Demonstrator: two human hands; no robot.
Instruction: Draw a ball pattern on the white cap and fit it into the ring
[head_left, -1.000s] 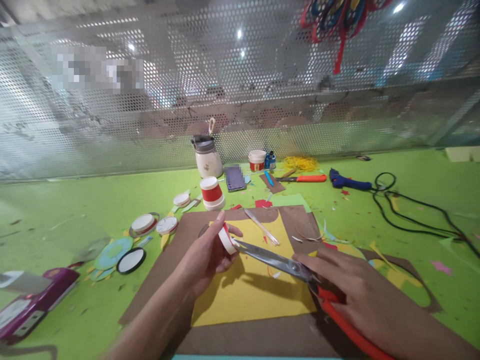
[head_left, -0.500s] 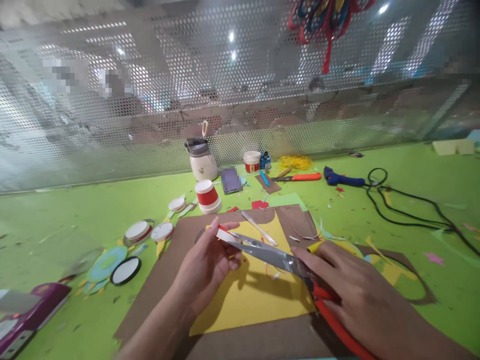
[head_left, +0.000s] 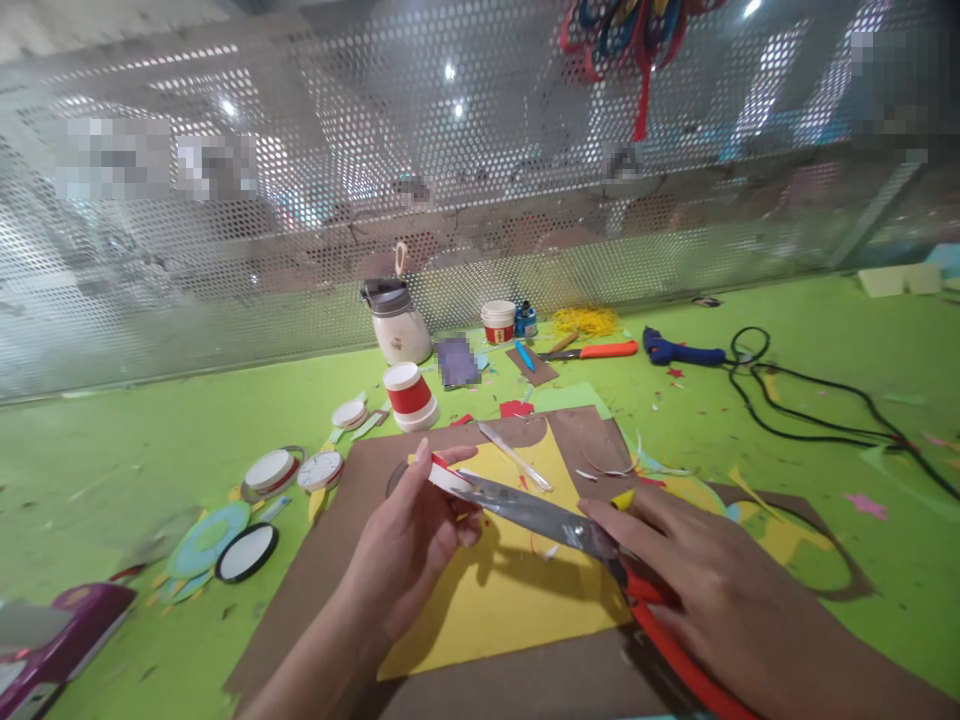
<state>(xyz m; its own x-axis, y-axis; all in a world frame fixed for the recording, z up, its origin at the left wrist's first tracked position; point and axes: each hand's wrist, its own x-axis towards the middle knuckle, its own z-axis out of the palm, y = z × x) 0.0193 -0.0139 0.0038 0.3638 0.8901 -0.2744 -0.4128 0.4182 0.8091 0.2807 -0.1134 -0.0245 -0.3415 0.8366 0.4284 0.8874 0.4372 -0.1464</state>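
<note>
My left hand (head_left: 416, 535) pinches a small red and white strip (head_left: 448, 479) between thumb and fingers. The strip looks like paper or card; its exact kind is hard to tell. My right hand (head_left: 697, 570) is wrapped around the red and yellow handles of large scissors (head_left: 551, 518). Their blades, nearly closed, meet the strip's right end just beside my left fingertips. Below both hands lies a yellow sheet (head_left: 517, 620) on brown cardboard (head_left: 300, 590), with thin white and red scraps on it.
Behind the cardboard stand a red and white tub (head_left: 411, 397), a white jug (head_left: 397, 325) and a small pot (head_left: 498, 322). A blue glue gun (head_left: 682, 350) with a black cord lies right. Paper discs (head_left: 247, 552) and a purple device (head_left: 67, 640) are at left.
The scissor blades have closed further on the strip. Both hands stay in nearly the same place, and the view has shifted slightly.
</note>
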